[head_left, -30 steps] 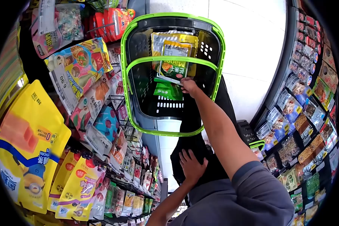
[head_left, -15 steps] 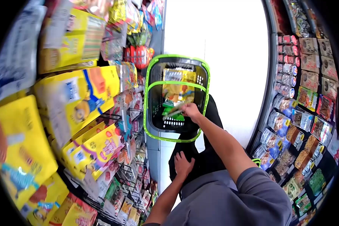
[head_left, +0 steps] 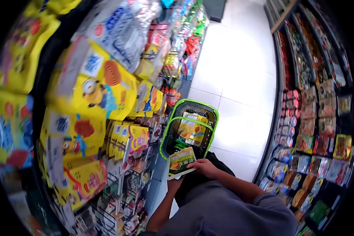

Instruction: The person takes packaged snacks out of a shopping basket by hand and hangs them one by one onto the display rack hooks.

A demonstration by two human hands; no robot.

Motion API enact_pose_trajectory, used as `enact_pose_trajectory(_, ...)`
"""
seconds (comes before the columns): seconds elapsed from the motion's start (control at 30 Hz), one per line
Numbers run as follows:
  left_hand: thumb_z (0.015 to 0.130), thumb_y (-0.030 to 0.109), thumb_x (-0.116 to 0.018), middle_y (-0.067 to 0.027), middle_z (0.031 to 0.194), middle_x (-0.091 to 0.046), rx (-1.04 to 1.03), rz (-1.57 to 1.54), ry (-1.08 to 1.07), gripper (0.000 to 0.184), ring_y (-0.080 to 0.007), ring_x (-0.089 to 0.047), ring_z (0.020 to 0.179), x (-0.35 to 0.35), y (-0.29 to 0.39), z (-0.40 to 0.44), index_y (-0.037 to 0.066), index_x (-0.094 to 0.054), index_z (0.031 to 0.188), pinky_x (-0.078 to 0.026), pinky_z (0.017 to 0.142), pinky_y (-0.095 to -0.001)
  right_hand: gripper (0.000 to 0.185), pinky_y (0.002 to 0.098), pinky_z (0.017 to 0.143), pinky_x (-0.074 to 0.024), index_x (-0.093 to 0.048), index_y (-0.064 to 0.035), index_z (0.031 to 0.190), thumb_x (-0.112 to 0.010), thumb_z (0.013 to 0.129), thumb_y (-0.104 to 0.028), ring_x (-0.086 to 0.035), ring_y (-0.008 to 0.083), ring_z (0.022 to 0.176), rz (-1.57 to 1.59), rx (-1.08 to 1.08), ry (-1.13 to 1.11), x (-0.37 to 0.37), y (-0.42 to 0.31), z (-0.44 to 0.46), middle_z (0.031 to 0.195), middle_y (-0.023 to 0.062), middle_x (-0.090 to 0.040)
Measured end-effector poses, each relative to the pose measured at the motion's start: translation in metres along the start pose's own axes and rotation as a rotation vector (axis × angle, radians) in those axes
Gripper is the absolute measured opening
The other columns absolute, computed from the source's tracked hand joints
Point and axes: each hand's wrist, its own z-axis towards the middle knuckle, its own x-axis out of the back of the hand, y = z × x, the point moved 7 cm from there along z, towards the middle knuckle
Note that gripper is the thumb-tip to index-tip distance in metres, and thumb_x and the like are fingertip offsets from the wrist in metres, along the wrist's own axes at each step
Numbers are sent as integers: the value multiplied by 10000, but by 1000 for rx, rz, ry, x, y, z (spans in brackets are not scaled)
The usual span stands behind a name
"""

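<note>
- A flat green-and-yellow plastic pouch (head_left: pixel 181 164) is held between the body and the near end of a black plastic basket with a bright green rim (head_left: pixel 172 133), whose near edge is partly covered by it in view.
- Its right-hand edge, at the lower corner, is clamped in the right hand (head_left: pixel 205 168); from that hand, the pouch lies to the left.
- The left hand (head_left: pixel 175 183) is placed under the pouch's lower left edge, largely hidden by it; whether its fingers are closed cannot be told.
- Neither hand is clearly nearer, since the pouch is met from both sides.
- The pouch is seen tilted and foreshortened, so its long axis cannot be told.
- Yellow packets (head_left: pixel 196 125) are carried inside the basket, beyond the pouch.
</note>
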Motion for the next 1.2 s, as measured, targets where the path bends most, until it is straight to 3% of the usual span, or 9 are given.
enact_pose_trajectory(0.2, 760, 270, -793, -128, 1117, -666, 135, -339, 296, 488, -293, -646, 1025, 18, 8, -41, 49, -609, 1154, -510, 875, -380, 183, 216, 611, -441, -716, -38, 956, -572, 871, -113, -467, 65, 599, -57, -146, -149, -36, -13, -21, 741, -23, -577)
enact_pose_trajectory(0.27, 763, 149, -794, -119, 1152, -641, 168, -402, 336, 547, -256, -632, 1056, 20, 17, -57, 25, -541, 1232, -494, 907, -358, 119, 285, 682, -500, -585, -26, 883, -531, 784, 13, -434, 81, 537, -80, -133, -161, -49, -25, -30, 982, 82, -667)
enact_pose_trajectory(0.47, 750, 42, -782, -126, 1320, -533, -39, -709, 755, 644, -325, -434, 1307, 56, 51, -116, 40, -496, 1327, -353, 1084, -397, 113, 317, 728, -501, -566, 4, 870, -508, 778, 35, -494, 119, 593, -201, -192, -312, -71, -19, -41, 983, 153, -663)
enact_pose_trajectory(0.53, 758, 2, -757, -133, 1316, -553, -160, -431, 581, 582, -318, -404, 1340, 64, 69, -123, 63, -549, 1299, -357, 1081, -401, 139, 327, 741, -501, -577, 19, 899, -512, 779, 45, -531, 143, 626, -192, -198, -336, -77, -14, -44, 945, 160, -660)
enact_pose_trajectory(0.67, 811, 43, -736, -121, 1138, -662, -17, -612, 535, 380, -233, -590, 1142, 70, 53, -136, 28, -642, 1179, -434, 985, -311, 143, 337, 738, -504, -600, 20, 952, -533, 829, -11, -559, 152, 662, -132, -119, -365, -101, -14, -51, 864, 129, -646)
enact_pose_trajectory(0.87, 844, 127, -735, -104, 1048, -699, 44, -616, 532, 262, -177, -663, 926, 142, 55, -165, 19, -688, 1079, -501, 827, -276, 316, 332, 730, -499, -596, -15, 1106, -490, 987, -288, -536, 129, 645, -222, 133, -384, -155, -19, -56, 696, 31, -545)
enact_pose_trajectory(0.93, 850, 146, -741, -63, 965, -711, 203, -802, 402, 267, -113, -634, 851, 163, 48, -184, -2, -688, 1066, -498, 795, -258, 312, 293, 703, -484, -612, -12, 1107, -532, 976, -284, -531, 121, 685, -242, 194, -372, -173, -10, -58, 759, 37, -579)
enact_pose_trajectory(1.0, 867, 169, -734, -41, 932, -712, 161, -794, 415, 272, -76, -603, 822, 179, 25, -197, -16, -687, 1060, -498, 775, -250, 358, 271, 752, -474, -589, -8, 1179, -536, 982, -302, -562, 116, 792, -638, 566, -264, -196, -11, -64, 895, 40, -624)
enact_pose_trajectory(1.2, 917, 214, -679, -33, 936, -709, 34, -928, 473, 244, -76, -625, 822, 237, -23, -232, -2, -696, 1029, -517, 733, -248, 388, 266, 842, -466, -554, 12, 1250, -591, 953, -234, -587, 124, 963, -743, 424, -456, -252, 64, -77, 1103, 63, -639)
